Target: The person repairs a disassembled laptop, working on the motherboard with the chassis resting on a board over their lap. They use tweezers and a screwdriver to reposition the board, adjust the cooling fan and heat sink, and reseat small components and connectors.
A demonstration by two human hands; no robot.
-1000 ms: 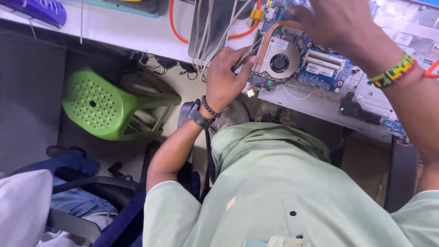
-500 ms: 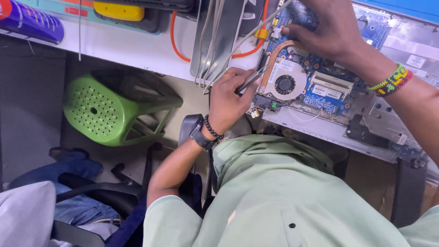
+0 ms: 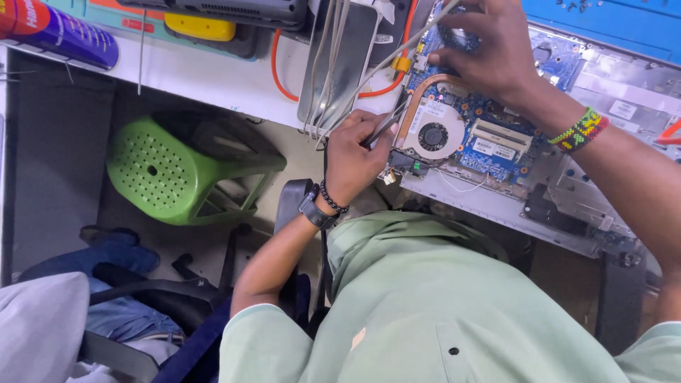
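Note:
An opened laptop lies on the white bench with its blue motherboard (image 3: 496, 142) exposed, a round cooling fan (image 3: 433, 135) and a copper heat pipe at its left end. My left hand (image 3: 351, 159), with a watch and a bead bracelet at the wrist, grips a slim metal tool (image 3: 383, 128) whose tip points at the board's left edge beside the fan. My right hand (image 3: 496, 50), with a colourful woven bracelet on its wrist, presses its fingers down on the upper part of the board. My green shirt fills the bottom of the view.
A green plastic stool (image 3: 170, 177) lies on its side under the bench. On the bench are a blue spray can (image 3: 57, 32), a yellow tool (image 3: 202, 28), an orange cable (image 3: 277, 71) and a grey panel with white wires (image 3: 340, 64). Another person's jeans (image 3: 120, 312) show at bottom left.
The view has tilted, so bench and hands sit lower in frame. My left hand stays at the board's left edge with the tool; my right hand stays on the board's upper part.

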